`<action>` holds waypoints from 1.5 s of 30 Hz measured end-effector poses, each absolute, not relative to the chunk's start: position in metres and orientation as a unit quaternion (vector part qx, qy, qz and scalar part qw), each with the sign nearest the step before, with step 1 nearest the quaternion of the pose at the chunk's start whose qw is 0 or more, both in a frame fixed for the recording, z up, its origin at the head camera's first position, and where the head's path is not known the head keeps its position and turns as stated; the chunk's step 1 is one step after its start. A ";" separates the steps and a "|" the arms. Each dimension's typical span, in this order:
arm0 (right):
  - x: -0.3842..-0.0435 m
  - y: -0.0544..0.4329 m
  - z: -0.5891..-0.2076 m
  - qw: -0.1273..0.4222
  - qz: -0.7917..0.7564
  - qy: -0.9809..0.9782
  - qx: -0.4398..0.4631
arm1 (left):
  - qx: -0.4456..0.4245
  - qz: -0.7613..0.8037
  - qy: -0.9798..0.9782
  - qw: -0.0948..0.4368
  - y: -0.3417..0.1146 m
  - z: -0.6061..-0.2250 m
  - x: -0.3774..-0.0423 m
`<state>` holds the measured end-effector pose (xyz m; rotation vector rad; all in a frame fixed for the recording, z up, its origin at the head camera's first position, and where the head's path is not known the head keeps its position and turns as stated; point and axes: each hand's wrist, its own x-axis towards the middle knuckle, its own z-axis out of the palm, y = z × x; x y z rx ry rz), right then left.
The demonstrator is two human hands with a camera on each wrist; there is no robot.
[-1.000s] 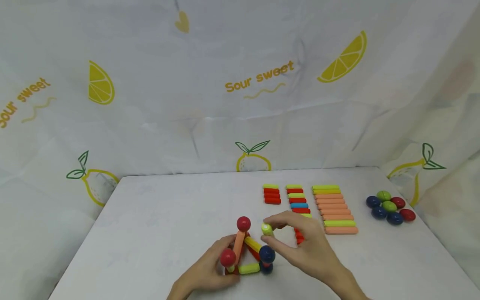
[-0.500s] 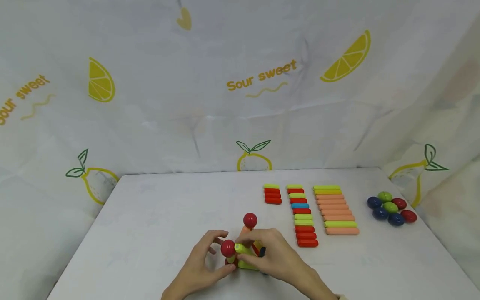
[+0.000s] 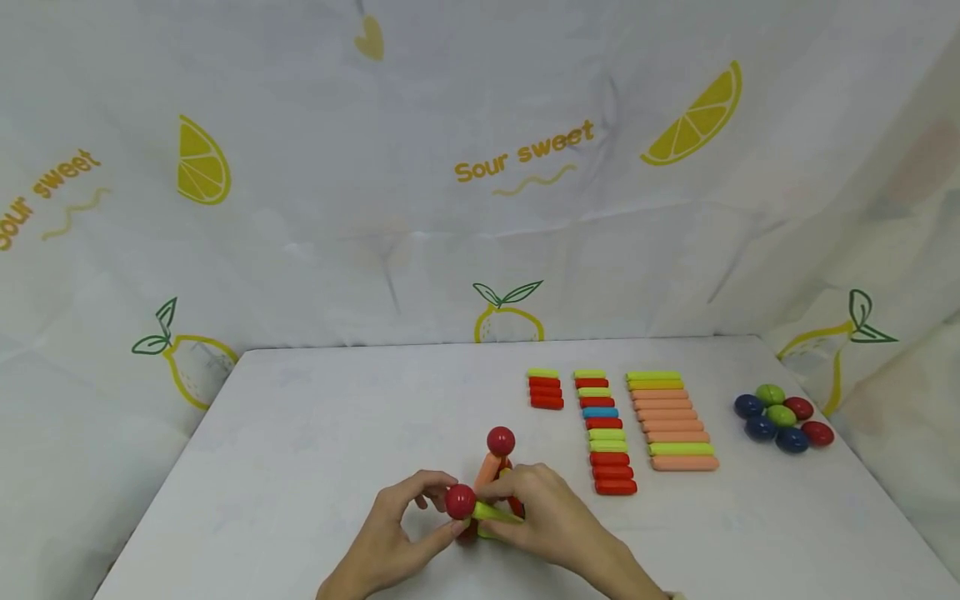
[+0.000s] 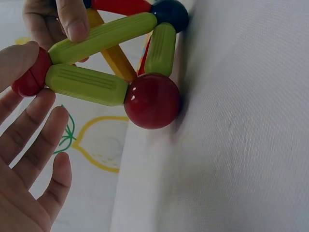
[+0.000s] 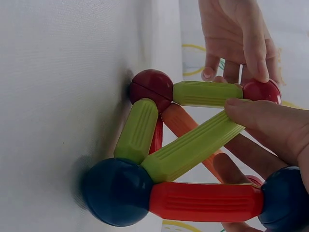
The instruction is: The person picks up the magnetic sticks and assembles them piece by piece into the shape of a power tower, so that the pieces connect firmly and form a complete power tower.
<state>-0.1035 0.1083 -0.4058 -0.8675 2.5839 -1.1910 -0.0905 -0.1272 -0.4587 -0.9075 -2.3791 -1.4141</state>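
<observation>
A small frame of magnetic rods and balls stands near the table's front. My left hand (image 3: 397, 529) pinches its upper red ball (image 3: 460, 502) between thumb and fingers. My right hand (image 3: 558, 521) pinches a lime-green rod (image 5: 193, 147), which slants from that ball down to the lower blue ball (image 5: 116, 193). In the right wrist view a shorter green rod (image 5: 207, 93) joins the upper red ball to the lower red ball (image 5: 150, 89). A red rod (image 5: 205, 202) links the two blue balls, the upper blue ball (image 5: 285, 198) lying by my right fingers.
Right of the frame lie a column of short red, green and blue rods (image 3: 609, 458), a small group of short rods (image 3: 545, 392) and a column of longer orange rods (image 3: 667, 415). Loose balls (image 3: 780, 415) sit at the table's right edge. A printed cloth (image 3: 337, 283) hangs behind.
My right hand has brought the lime-green rod left and down to the frame, and the rod now slants along its near side. My left hand has shifted to the upper red ball.
</observation>
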 end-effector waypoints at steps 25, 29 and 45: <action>-0.120 0.131 -0.409 0.005 -0.445 0.829 -0.338 | -0.241 -0.434 -0.866 -0.055 -0.113 -0.484 -0.090; -0.144 0.143 -0.411 -0.102 -0.439 0.855 -0.258 | -0.219 -0.424 -0.874 -0.086 -0.113 -0.481 -0.090; -0.208 0.151 -0.448 -0.020 -0.217 0.965 -0.146 | -0.194 -0.440 -0.867 -0.131 -0.114 -0.481 -0.092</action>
